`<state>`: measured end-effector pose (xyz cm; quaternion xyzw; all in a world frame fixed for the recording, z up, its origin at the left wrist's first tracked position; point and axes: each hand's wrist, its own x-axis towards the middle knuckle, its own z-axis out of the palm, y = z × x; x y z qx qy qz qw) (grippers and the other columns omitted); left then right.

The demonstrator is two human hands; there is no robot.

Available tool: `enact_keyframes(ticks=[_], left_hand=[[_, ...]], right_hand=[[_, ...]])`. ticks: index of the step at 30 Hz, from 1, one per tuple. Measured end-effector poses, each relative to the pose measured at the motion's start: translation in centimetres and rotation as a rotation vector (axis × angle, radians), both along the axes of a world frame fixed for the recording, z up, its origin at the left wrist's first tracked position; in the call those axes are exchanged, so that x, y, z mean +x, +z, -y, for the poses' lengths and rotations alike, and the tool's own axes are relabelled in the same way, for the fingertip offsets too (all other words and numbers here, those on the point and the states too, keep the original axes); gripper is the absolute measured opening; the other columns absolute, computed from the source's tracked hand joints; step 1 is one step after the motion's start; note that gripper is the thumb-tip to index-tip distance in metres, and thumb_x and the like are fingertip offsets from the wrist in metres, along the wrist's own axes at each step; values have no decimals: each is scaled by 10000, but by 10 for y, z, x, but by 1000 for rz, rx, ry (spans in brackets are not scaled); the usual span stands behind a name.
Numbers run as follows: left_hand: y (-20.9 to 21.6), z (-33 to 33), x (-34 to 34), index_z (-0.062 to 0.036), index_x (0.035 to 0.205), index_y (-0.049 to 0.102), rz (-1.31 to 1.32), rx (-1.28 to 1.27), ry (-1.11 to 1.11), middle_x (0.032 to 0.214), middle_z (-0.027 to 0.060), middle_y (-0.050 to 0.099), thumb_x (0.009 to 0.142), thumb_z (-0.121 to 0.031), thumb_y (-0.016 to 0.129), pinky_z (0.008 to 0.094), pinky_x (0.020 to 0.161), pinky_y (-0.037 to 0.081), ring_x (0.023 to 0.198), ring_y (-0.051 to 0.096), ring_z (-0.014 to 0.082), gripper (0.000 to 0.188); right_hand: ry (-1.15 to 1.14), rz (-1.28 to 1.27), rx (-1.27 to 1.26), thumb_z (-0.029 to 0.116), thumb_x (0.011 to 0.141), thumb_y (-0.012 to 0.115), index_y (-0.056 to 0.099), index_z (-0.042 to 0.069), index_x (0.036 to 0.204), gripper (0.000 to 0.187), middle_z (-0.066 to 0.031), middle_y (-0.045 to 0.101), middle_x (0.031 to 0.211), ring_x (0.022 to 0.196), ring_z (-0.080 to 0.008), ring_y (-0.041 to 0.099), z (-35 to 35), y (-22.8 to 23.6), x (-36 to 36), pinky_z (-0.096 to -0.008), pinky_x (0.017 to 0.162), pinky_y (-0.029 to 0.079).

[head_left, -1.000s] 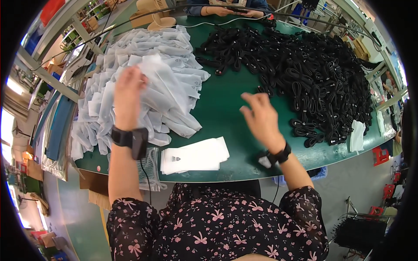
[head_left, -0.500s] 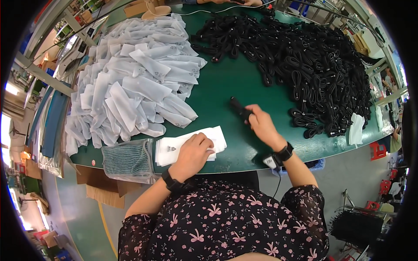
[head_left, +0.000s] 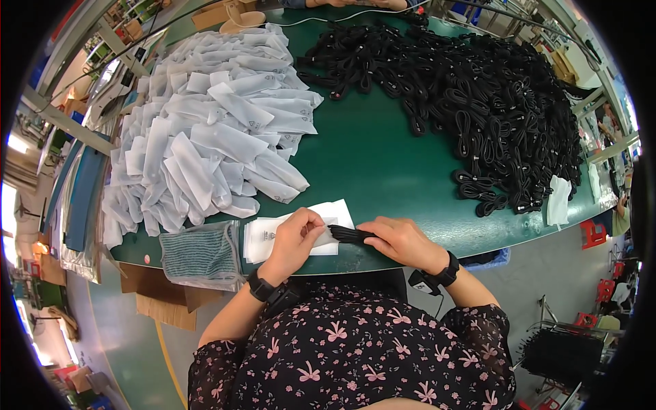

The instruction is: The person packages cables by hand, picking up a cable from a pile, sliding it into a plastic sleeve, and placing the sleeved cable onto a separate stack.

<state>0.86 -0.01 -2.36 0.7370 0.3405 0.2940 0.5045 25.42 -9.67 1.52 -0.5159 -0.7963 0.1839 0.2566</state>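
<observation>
Head view: right hand [head_left: 408, 244] has its fingers closed on a bundled black cable [head_left: 350, 235], its left end over the white bags [head_left: 261, 240] near the surface's [head_left: 372, 164] front edge. Left hand [head_left: 294, 240] is beside that end, fingers curled; cannot tell whether they pinch a bag. Filled bags [head_left: 219, 130] lie left, a cable pile [head_left: 499, 116] right.

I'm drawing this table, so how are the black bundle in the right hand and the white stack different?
The black bundle is dark and stringy; the white stack is pale and flat. The bundle is narrow, the stack wider. The right hand holds the bundle, while the stack lies on the green table. Both are near the table's edge.
</observation>
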Motion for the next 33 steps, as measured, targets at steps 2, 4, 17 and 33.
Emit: enact_keyframes(ticks=[2,4,17,33], left_hand=[[4,0,2,-4,909,592,15,17,-14,884,90,616,841,9,674,296,667,472,735,576,204,107],[12,1,4,-4,914,588,18,251,-92,914,71,616,833,43,665,291,687,473,805,571,190,122],[39,-17,15,-40,876,579,97,117,-73,945,28,620,854,-17,667,284,719,446,886,557,175,94],[91,-53,-21,-57,1072,639,-160,307,57,976,57,598,859,-73,680,270,712,480,789,574,138,217]], right_hand=[[-53,-266,-302,144,950,608,614,42,1151,225,-83,672,885,721,-217,653,-3,-4,0,-326,644,506],[-81,-398,-451,156,943,620,619,51,1148,231,-85,666,875,703,-229,643,-8,-11,1,-324,635,502],[-51,-494,124,2,840,716,613,39,1129,309,-99,547,1063,761,-134,576,-36,-2,-35,-245,633,483],[-708,660,249,123,814,688,560,-16,1180,412,-159,585,1055,955,-352,573,-143,-59,136,-439,817,516]])
